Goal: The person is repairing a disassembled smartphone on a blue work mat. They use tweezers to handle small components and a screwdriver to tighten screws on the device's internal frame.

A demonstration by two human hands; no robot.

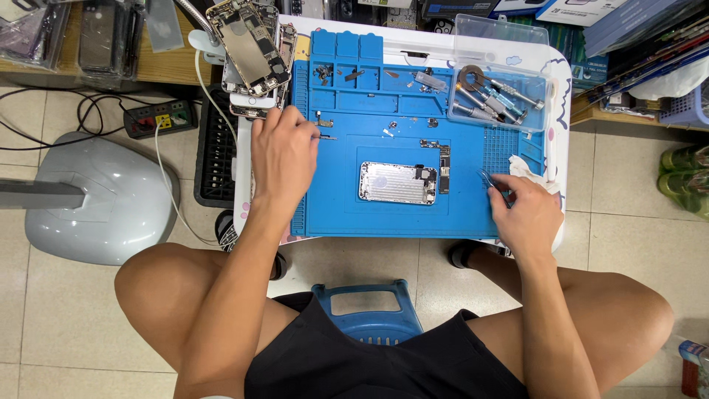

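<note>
Head view: left hand (283,155), at nine o'clock on the blue repair mat (340,214), pinches a small metal part (326,137); right hand (526,210), at three o'clock, grips tweezers (489,179); opened phone housing (397,183) lies between, centre.

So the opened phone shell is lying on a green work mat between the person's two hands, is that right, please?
Not quite: the work mat is blue, not green, as the head view shows. The opened phone shell does lie on it between the left hand and the right hand.
</note>
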